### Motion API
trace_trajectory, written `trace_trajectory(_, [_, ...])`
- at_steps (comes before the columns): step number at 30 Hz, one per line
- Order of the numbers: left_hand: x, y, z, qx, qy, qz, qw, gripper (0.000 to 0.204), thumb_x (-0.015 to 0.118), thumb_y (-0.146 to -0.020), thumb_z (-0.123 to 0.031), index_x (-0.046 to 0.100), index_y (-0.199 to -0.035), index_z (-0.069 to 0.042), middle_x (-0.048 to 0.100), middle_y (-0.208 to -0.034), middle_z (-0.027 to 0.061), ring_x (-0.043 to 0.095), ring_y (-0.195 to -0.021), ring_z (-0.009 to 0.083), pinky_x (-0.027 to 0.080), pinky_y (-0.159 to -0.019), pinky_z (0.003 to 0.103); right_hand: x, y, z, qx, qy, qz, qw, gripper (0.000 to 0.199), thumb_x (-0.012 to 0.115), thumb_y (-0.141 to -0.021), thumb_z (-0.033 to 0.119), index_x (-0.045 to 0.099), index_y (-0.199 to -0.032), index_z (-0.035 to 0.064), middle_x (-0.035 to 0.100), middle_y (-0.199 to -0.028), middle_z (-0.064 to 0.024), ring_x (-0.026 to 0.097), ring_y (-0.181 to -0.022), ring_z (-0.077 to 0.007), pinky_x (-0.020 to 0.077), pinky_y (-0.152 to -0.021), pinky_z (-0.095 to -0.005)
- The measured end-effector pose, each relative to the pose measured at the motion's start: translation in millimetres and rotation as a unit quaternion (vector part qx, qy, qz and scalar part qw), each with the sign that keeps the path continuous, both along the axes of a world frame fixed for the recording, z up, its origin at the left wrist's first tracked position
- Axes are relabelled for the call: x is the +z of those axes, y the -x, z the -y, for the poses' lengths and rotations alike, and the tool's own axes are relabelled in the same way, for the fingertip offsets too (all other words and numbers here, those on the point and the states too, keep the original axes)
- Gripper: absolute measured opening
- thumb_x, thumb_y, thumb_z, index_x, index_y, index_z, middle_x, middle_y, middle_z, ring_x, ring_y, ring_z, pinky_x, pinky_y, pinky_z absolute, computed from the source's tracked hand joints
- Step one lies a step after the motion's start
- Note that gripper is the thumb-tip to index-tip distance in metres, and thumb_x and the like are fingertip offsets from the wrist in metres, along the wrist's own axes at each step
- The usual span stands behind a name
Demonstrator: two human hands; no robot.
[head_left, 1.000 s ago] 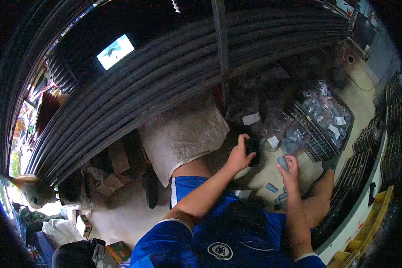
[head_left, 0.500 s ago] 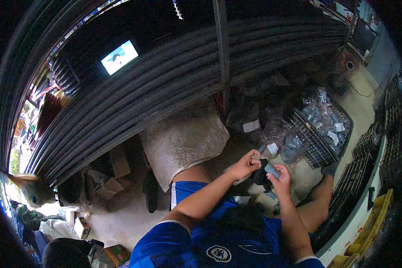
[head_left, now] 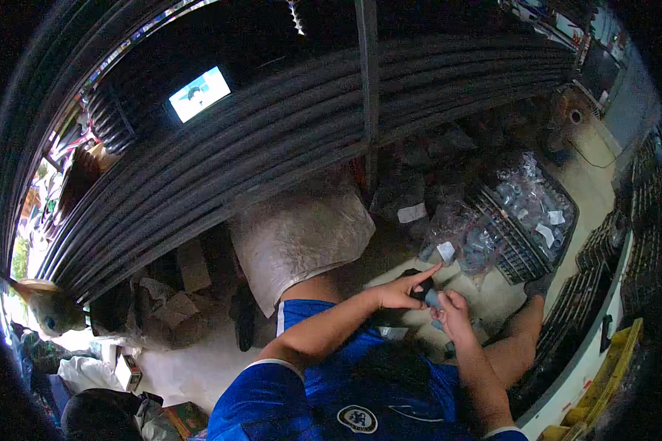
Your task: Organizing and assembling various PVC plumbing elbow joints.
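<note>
My right hand (head_left: pixel 456 314) is closed round a short grey-blue plastic pipe fitting (head_left: pixel 433 298), in front of my body. Against its left end is my left hand (head_left: pixel 399 292), the index finger stretched out and the other fingers bent in toward the fitting. A dark bunched cloth (head_left: pixel 418 281) shows between the two hands, and the left fingers appear to hold it. Part of the cloth is lost in shadow. Small grey pieces lie on the floor below my hands, partly covered by them.
A dark slatted crate (head_left: pixel 518 253) of bagged grey fittings stands ahead right, clear plastic bags (head_left: pixel 479 246) beside it. A pale sack (head_left: pixel 301 231) lies by my left leg. Long dark pipes (head_left: pixel 272 154) run across ahead, with a lit screen (head_left: pixel 199 94) behind. Yellow bins (head_left: pixel 614 367) stand right.
Both hands have come slightly nearer to me. My left index finger has straightened out of a pinch, and the fitting has turned in my right hand. Less of the black cloth shows.
</note>
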State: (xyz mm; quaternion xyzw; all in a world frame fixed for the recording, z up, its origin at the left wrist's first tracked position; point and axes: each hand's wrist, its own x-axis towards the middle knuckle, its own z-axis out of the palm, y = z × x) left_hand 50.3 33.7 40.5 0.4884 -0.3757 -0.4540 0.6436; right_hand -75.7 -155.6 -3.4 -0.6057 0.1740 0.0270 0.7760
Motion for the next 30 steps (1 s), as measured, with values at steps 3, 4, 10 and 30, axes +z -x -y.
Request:
trace_trajectory(3, [13.2,3.5,1.1,-0.025,-0.058,0.114,0.991,0.105,0.067,-0.079,0.006,0.005,-0.159,-0.022,0.058,-0.097,0.0019,0.045,-0.078,0.0066,0.041,-0.07,0.022,-7.9,2.1,11.4,-0.053,-0.271,-0.21,0.938,0.026,0.059,-0.099,0.032,0.058,-0.108,0.0072,0.064,-0.086,-0.0071,0.061,-0.063,-0.013,0.046,-0.052,-0.0212])
trace_trajectory(4, [14.2,4.5,1.8,-0.035,-0.084,0.19,0.978,0.104,0.067,-0.078,0.006,0.008,-0.159,-0.023,0.059,-0.096,0.0022,0.045,-0.079,0.0069,0.041,-0.07,0.023,-18.5,3.3,19.8,-0.052,-0.271,-0.211,0.938,0.026,0.059,-0.099,0.032,0.058,-0.108,0.0072,0.064,-0.086,-0.0071,0.061,-0.063,-0.013,0.046,-0.052,-0.0212])
trace_trajectory(10, [-19.2,-3.4,9.8,0.057,-0.018,0.027,0.998,0.102,0.065,-0.074,0.018,0.017,-0.158,-0.017,0.044,-0.146,0.0083,0.054,-0.115,0.0142,0.046,-0.097,0.03,24.7,-11.4,-6.2,-0.043,-0.228,-0.203,0.951,0.027,0.064,-0.096,0.028,0.058,-0.111,0.0062,0.062,-0.089,-0.0026,0.055,-0.062,-0.0088,0.0376,-0.048,-0.0211])
trace_trajectory(30, [1.2,-12.9,-1.4,0.075,-0.055,0.123,0.988,0.085,0.07,-0.081,0.003,0.033,-0.154,-0.021,0.059,-0.094,-0.0024,0.046,-0.079,0.006,0.044,-0.074,0.023,10.9,-3.6,12.2,0.075,-0.132,-0.058,0.987,0.027,0.055,-0.1,0.018,0.049,-0.123,0.0045,0.063,-0.086,-0.0122,0.058,-0.06,-0.0171,0.0459,-0.053,-0.0285])
